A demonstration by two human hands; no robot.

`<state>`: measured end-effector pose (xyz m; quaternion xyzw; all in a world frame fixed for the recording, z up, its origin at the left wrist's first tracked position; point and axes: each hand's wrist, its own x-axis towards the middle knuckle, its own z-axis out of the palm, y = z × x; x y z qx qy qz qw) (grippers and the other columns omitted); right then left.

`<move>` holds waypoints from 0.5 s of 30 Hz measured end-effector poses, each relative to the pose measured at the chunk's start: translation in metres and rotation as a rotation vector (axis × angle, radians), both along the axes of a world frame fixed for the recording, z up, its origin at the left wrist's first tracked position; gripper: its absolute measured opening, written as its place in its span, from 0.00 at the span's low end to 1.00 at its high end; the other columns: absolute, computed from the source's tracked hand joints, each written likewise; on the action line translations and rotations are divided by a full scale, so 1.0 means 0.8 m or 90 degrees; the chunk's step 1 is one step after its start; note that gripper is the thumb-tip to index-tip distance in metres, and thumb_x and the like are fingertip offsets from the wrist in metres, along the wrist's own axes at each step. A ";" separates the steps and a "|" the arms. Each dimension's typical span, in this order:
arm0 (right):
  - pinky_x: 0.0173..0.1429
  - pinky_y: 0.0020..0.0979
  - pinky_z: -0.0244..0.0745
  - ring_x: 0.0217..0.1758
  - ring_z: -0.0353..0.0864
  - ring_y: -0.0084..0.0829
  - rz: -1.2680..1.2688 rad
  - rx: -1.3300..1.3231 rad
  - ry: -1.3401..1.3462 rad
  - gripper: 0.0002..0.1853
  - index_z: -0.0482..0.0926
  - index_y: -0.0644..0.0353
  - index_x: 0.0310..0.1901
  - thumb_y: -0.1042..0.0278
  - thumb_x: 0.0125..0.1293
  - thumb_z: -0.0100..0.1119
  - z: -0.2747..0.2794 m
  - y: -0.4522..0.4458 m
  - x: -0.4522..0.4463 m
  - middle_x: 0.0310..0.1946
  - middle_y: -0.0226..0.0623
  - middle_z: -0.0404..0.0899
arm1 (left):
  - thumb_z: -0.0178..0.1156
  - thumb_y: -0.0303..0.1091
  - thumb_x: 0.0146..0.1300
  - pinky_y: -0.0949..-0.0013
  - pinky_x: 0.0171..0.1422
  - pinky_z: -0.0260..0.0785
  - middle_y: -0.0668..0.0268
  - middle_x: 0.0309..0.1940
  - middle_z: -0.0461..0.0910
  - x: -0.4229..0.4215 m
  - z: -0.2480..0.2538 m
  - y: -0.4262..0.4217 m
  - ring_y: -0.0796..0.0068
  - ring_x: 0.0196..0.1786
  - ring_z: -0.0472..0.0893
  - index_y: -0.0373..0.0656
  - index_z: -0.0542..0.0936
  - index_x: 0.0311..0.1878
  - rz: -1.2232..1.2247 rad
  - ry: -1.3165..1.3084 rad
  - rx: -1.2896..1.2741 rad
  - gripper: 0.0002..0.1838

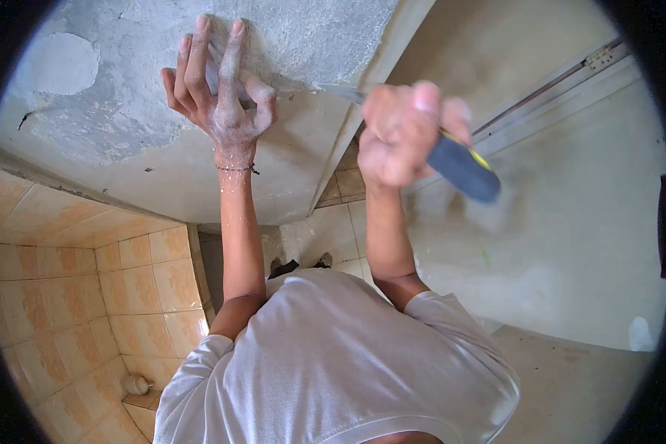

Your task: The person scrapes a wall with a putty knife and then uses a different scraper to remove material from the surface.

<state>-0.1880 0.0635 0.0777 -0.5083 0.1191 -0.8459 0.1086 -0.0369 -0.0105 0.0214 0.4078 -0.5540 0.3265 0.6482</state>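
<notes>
My left hand is pressed against the upper wall, its fingers stretched out and dusted with white powder. Under and around it the wall's paint is worn away to a rough grey layer. Blurred by motion, my right hand is closed around a scraper with a dark handle and a yellow stripe. Its thin grey blade points left, close to the ragged edge of the grey patch near the wall's corner. Whether the blade touches the wall I cannot tell.
A pale door with a metal hinge stands to the right. Orange-and-cream tiles cover the lower left walls, with a small round fixture there. Floor tiles show below the wall.
</notes>
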 end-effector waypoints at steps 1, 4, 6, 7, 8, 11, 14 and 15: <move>0.15 0.27 0.50 0.10 0.47 0.16 0.003 0.000 0.000 0.22 0.53 0.51 0.27 0.76 0.73 0.55 -0.015 -0.015 -0.006 0.11 0.24 0.56 | 0.43 0.65 0.72 0.55 0.87 0.39 0.69 0.73 0.74 0.001 0.001 -0.002 0.68 0.76 0.67 0.65 0.83 0.67 0.003 0.000 0.000 0.31; 0.16 0.27 0.50 0.12 0.48 0.16 -0.076 0.032 0.100 0.17 0.55 0.51 0.30 0.78 0.73 0.51 -0.043 -0.035 -0.002 0.14 0.24 0.55 | 0.44 0.60 0.70 0.55 0.87 0.38 0.69 0.73 0.74 0.001 -0.001 0.001 0.68 0.76 0.67 0.65 0.83 0.67 -0.010 -0.012 -0.020 0.30; 0.16 0.27 0.50 0.12 0.49 0.16 -0.085 0.043 0.124 0.17 0.55 0.51 0.31 0.78 0.73 0.51 -0.042 -0.024 -0.008 0.15 0.24 0.56 | 0.44 0.60 0.69 0.55 0.87 0.38 0.69 0.73 0.74 0.001 0.000 0.001 0.68 0.76 0.67 0.65 0.83 0.67 -0.002 0.002 0.006 0.30; 0.16 0.27 0.51 0.13 0.49 0.16 -0.093 0.054 0.146 0.16 0.56 0.50 0.31 0.78 0.73 0.51 -0.042 -0.023 -0.011 0.16 0.25 0.57 | 0.44 0.60 0.69 0.55 0.87 0.38 0.69 0.73 0.74 0.000 0.000 0.001 0.68 0.76 0.67 0.65 0.83 0.67 -0.003 0.002 0.004 0.30; 0.16 0.27 0.51 0.13 0.49 0.16 -0.093 0.053 0.146 0.16 0.56 0.50 0.31 0.78 0.73 0.51 -0.042 -0.025 -0.013 0.16 0.25 0.57 | 0.44 0.60 0.69 0.55 0.87 0.39 0.69 0.73 0.74 0.000 -0.001 0.001 0.68 0.76 0.67 0.65 0.83 0.67 -0.008 0.005 0.005 0.30; 0.16 0.27 0.52 0.13 0.51 0.16 -0.232 -0.013 0.255 0.16 0.57 0.51 0.33 0.80 0.71 0.53 -0.048 -0.034 -0.017 0.15 0.26 0.61 | 0.44 0.60 0.69 0.55 0.86 0.39 0.69 0.73 0.74 0.003 0.001 -0.003 0.68 0.76 0.68 0.65 0.83 0.68 -0.003 -0.002 -0.010 0.30; 0.15 0.27 0.51 0.12 0.50 0.16 -0.122 0.042 0.142 0.17 0.57 0.51 0.32 0.82 0.70 0.54 -0.046 -0.030 -0.003 0.14 0.26 0.61 | 0.44 0.60 0.70 0.55 0.86 0.39 0.69 0.72 0.74 0.001 -0.003 0.001 0.68 0.76 0.68 0.65 0.83 0.67 0.000 -0.010 -0.009 0.30; 0.15 0.26 0.51 0.11 0.50 0.15 -0.072 0.045 0.139 0.18 0.57 0.51 0.31 0.81 0.70 0.54 -0.036 -0.026 -0.002 0.13 0.25 0.60 | 0.44 0.60 0.70 0.55 0.87 0.39 0.68 0.72 0.74 0.002 -0.001 -0.001 0.68 0.76 0.68 0.65 0.83 0.67 0.005 -0.006 -0.004 0.30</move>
